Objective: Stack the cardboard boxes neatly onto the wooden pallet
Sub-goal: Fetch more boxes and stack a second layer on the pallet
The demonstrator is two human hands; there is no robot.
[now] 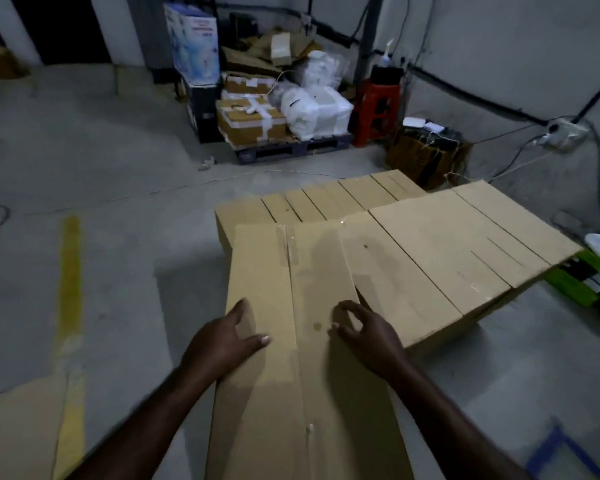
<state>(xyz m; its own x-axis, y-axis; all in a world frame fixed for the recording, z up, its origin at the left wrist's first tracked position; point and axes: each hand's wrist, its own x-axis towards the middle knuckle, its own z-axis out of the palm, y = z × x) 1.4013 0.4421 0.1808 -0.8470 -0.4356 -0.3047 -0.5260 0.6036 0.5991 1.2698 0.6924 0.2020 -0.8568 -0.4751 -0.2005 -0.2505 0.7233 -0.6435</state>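
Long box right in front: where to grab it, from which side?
Probably best to take the box by its two long side walls, one hand from each side, on the near half. Its taped top is flat with nothing to hook, and further back its right side meets the neighbouring boxes.

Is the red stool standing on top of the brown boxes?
No. The red stool stands on the floor by the far wall, behind and apart from the cardboard boxes.
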